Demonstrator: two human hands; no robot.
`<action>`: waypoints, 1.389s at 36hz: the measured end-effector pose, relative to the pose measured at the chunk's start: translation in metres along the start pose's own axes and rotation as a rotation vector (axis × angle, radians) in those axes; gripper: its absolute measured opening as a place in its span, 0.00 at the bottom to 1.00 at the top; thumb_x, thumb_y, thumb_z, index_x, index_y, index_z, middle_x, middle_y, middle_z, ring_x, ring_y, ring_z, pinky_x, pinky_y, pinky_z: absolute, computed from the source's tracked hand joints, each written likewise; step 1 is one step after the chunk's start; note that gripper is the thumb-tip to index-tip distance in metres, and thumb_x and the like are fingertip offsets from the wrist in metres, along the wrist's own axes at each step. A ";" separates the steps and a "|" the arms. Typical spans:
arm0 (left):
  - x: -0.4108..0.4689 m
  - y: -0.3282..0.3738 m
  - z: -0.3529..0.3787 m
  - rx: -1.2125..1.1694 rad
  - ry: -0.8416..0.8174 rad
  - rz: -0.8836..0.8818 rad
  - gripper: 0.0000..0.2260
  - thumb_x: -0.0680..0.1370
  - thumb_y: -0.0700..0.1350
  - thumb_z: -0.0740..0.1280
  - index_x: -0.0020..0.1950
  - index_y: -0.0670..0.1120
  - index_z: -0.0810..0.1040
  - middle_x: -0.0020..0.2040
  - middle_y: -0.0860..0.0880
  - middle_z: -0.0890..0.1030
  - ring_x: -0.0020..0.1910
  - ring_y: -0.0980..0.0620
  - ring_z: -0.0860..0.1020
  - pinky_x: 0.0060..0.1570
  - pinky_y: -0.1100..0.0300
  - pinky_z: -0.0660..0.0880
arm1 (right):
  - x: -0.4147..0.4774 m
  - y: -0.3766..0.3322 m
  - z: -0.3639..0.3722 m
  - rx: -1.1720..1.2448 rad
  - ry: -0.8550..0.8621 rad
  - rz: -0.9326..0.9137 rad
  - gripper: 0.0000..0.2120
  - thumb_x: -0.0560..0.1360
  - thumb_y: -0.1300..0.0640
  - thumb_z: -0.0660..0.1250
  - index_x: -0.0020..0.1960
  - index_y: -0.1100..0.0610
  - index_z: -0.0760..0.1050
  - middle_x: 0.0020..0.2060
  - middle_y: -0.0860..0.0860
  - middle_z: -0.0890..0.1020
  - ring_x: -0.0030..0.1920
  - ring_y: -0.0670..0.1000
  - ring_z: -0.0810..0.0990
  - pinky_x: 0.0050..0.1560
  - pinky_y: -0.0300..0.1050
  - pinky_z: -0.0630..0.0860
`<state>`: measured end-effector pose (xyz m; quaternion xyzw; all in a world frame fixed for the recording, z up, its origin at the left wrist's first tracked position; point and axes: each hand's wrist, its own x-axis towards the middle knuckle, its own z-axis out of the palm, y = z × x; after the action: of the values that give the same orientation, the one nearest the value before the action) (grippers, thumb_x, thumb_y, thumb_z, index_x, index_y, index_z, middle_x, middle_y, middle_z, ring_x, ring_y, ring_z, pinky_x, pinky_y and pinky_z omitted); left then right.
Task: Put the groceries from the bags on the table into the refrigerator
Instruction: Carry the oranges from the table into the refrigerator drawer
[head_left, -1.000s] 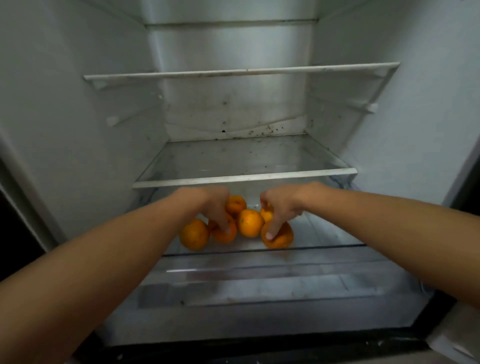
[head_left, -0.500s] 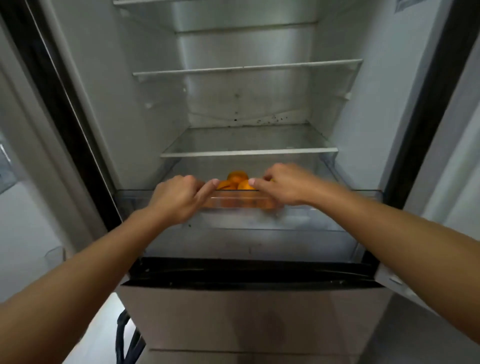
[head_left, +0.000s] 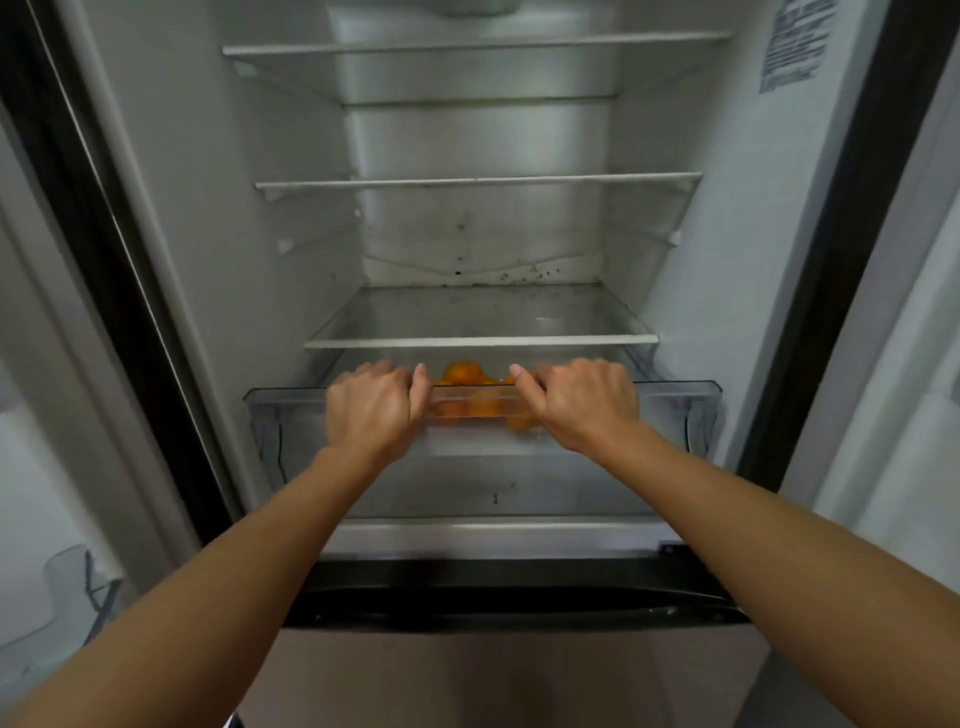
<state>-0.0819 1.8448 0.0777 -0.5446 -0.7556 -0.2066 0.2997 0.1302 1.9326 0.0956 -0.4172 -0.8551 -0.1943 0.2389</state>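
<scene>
1. oranges (head_left: 464, 373) lie in the clear crisper drawer (head_left: 675, 410), lowest level of the refrigerator (head_left: 727, 234) compartment; some show above the rim, others blurred through the front wall
2. left hand (head_left: 371, 410) and right hand (head_left: 582, 402) both grasp the drawer's front rim, fingers curled over it; oranges sit between the two hands
3. glass shelf (head_left: 480, 342) just above the drawer, covering its rear part; drawer front sticks out past the shelf edge
4. upper shelf (head_left: 478, 181) higher up; paper label (head_left: 792, 47) on the right inner wall; door bin (head_left: 67, 577) at far left
</scene>
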 end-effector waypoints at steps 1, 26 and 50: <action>0.004 -0.001 0.006 -0.017 0.013 0.012 0.25 0.79 0.55 0.49 0.36 0.44 0.80 0.37 0.43 0.80 0.38 0.40 0.78 0.33 0.55 0.66 | 0.005 0.001 0.007 0.002 0.031 0.018 0.30 0.81 0.36 0.45 0.47 0.52 0.81 0.45 0.54 0.82 0.49 0.58 0.80 0.38 0.47 0.65; 0.087 -0.016 0.108 -0.076 0.021 0.037 0.20 0.78 0.49 0.50 0.43 0.43 0.80 0.42 0.43 0.82 0.41 0.41 0.79 0.45 0.52 0.71 | 0.087 0.012 0.100 0.066 0.085 0.220 0.28 0.77 0.45 0.46 0.59 0.54 0.81 0.52 0.57 0.83 0.57 0.60 0.78 0.57 0.54 0.71; -0.118 -0.022 -0.017 -0.127 -0.223 -0.099 0.13 0.79 0.49 0.61 0.57 0.44 0.77 0.52 0.44 0.80 0.48 0.41 0.79 0.44 0.49 0.76 | -0.030 -0.046 0.037 0.318 0.003 -0.255 0.14 0.77 0.50 0.64 0.58 0.57 0.77 0.53 0.53 0.79 0.54 0.56 0.76 0.46 0.49 0.72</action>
<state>-0.0718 1.7448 0.0105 -0.5441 -0.7956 -0.2068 0.1680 0.1002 1.9075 0.0426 -0.2623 -0.9204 -0.0860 0.2767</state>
